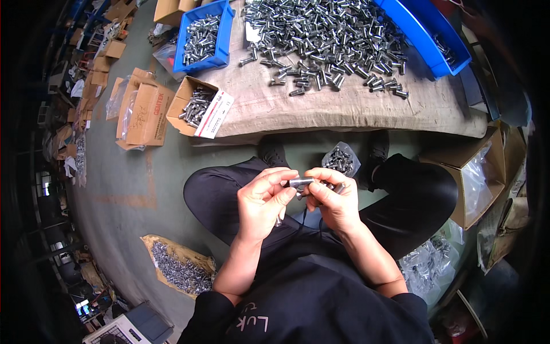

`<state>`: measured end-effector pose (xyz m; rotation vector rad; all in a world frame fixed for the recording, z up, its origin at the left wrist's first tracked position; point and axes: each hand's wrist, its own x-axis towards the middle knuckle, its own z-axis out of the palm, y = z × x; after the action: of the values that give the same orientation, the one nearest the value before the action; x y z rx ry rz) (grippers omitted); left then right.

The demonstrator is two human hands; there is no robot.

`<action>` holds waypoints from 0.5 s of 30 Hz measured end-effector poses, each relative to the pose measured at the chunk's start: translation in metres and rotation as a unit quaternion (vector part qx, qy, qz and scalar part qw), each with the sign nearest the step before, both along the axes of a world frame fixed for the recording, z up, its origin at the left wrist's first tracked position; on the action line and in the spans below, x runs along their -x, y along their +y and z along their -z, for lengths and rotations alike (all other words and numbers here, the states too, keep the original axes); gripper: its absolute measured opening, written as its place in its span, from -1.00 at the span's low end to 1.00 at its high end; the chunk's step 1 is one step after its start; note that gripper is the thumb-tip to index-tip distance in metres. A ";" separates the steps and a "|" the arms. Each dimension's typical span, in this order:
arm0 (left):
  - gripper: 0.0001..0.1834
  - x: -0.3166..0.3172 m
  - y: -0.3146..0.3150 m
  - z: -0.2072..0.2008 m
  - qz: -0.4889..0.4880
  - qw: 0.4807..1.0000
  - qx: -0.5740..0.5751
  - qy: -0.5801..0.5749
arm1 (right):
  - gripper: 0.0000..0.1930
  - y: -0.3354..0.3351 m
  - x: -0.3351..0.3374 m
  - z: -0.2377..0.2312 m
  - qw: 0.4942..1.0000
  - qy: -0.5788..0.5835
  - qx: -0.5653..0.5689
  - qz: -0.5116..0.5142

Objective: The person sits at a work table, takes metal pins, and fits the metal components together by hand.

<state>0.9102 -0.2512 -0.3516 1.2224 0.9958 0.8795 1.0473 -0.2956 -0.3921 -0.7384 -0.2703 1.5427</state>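
Observation:
In front of my lap, my left hand [259,202] and my right hand [335,200] meet around a shiny, bolt-like metal part [301,182]. The fingertips of my left hand pinch one end, while the right thumb and fingers grip the other. More small metal parts [340,188] stick out of my right hand's curled fingers. Below the left palm another shiny metal piece [279,221] shows; whether that hand holds it I cannot tell. Beyond my hands, a large pile of similar metal bolts [332,40] is spread on a cloth-covered table [355,109].
Blue bins [224,54] of bolts stand on both sides of the pile. A carton [186,97] of bolts sits at the table's left corner. A clear bag [341,160] of parts lies between my feet. Small parts cover a brown sheet [150,243] at left; an open box [452,157] stands at right.

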 end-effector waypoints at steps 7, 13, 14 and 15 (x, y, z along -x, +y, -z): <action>-0.75 0.002 -0.001 0.001 -0.022 0.997 0.078 -0.017 | -0.80 -0.002 0.003 0.004 0.997 -0.055 -0.045 0.015; -0.77 0.001 0.001 0.002 -0.032 0.999 0.040 -0.007 | -0.78 0.002 0.005 0.004 0.997 -0.061 -0.035 0.012; -0.78 0.001 0.002 0.003 -0.030 0.999 0.021 -0.010 | -0.79 0.003 0.004 0.003 0.998 -0.044 -0.034 0.011; -0.78 0.001 0.002 0.003 -0.029 0.999 0.021 -0.011 | -0.80 0.002 0.004 0.002 0.999 -0.028 -0.033 0.011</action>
<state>0.9095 -0.2490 -0.3545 1.1518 1.0324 0.9116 1.0432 -0.2931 -0.3946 -0.7303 -0.3521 1.4877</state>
